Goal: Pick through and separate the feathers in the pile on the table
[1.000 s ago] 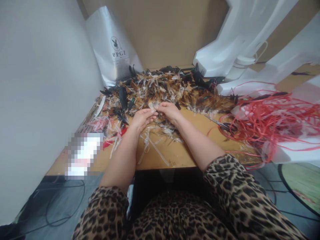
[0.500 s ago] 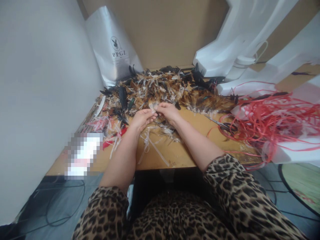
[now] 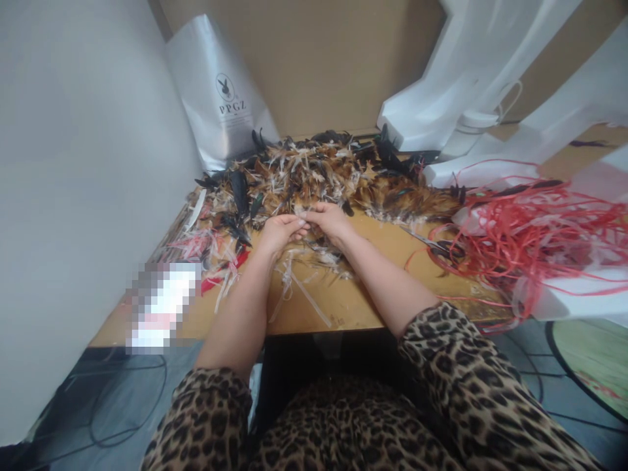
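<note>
My left hand [image 3: 283,232] and my right hand [image 3: 328,220] meet over the near edge of the feather pile, both closed in a pinch with their fingertips touching. Between them is what looks like a small, pale, downy feather, mostly covered by the fingers. Just beyond spreads the big heap of brown and black feathers [image 3: 314,171]. Below the hands lie loose feathers [image 3: 331,261] and some thin whitish ribbon [image 3: 310,302] on the wooden table [image 3: 363,307].
Scissors [image 3: 444,248] lie to the right, beside a tangle of red ribbon [image 3: 549,229]. A silver bag [image 3: 220,91] stands at the back left. White foam-like pieces [image 3: 422,111] and a white lidded container [image 3: 468,134] are at the back right. Pink-white scraps [image 3: 196,243] lie left.
The fingertips have drawn closer together, and the pale downy piece seen between them earlier is now mostly covered. My arms have hardly moved.
</note>
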`<state>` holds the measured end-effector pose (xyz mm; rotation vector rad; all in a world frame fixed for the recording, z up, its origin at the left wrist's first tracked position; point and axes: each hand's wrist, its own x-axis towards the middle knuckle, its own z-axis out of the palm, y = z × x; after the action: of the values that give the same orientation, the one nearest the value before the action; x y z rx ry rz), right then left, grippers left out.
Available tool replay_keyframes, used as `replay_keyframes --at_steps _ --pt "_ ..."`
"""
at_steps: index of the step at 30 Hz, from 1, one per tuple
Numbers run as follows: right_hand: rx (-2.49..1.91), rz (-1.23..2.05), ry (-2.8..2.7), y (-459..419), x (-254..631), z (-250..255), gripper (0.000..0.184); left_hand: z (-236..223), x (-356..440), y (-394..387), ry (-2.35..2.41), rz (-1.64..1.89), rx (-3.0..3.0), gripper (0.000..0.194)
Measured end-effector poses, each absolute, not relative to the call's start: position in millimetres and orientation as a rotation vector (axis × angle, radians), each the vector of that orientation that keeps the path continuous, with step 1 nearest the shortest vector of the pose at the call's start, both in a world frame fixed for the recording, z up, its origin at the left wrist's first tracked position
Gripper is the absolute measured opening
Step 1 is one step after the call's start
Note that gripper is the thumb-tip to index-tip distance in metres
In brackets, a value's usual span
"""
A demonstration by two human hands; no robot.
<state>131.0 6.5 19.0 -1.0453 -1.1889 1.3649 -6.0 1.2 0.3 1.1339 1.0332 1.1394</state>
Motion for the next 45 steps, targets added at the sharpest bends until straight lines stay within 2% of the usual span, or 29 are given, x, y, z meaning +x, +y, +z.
replay_keyframes --at_steps 9,12,17,24,30,34,37,41,45 --pt "-1.047 1.317 -1.222 17.1 143.6 18.5 0.026 3.3 -7.1 2.8 1.048 1.215 1.072 0.02" --pt "-1.093 1.104 -1.211 29.0 158.4 15.7 0.023 5.1 -9.1 4.3 1.038 1.278 1.001 0.018" --pt "-1.289 0.734 -1.57 39.2 172.8 4.1 0.013 5.7 -10.2 5.6 1.035 1.304 0.955 0.015" --pt "-1.419 0.061 -2.053 20.3 164.4 8.0 0.033 4.9 -8.3 4.2 1.019 1.299 0.952 0.014" --pt "-1.549 -0.083 -2.194 19.9 163.1 6.3 0.031 4.4 -7.4 3.0 1.031 1.285 0.961 0.017" --pt "-1.492 0.089 -1.961 30.3 170.2 2.3 0.02 3.9 -8.5 3.9 1.003 1.293 0.95 0.018" --pt "-1.344 0.483 -1.611 37.1 169.8 1.6 0.012 6.1 -8.6 2.8 0.982 1.293 0.904 0.016" --pt "-1.073 1.228 -1.161 35.0 161.3 7.8 0.021 9.6 -9.7 1.0 0.915 1.239 0.834 0.012" --pt "-0.871 1.569 -0.974 24.3 150.9 16.0 0.03 10.3 -11.1 0.0 0.847 1.146 0.819 0.009"
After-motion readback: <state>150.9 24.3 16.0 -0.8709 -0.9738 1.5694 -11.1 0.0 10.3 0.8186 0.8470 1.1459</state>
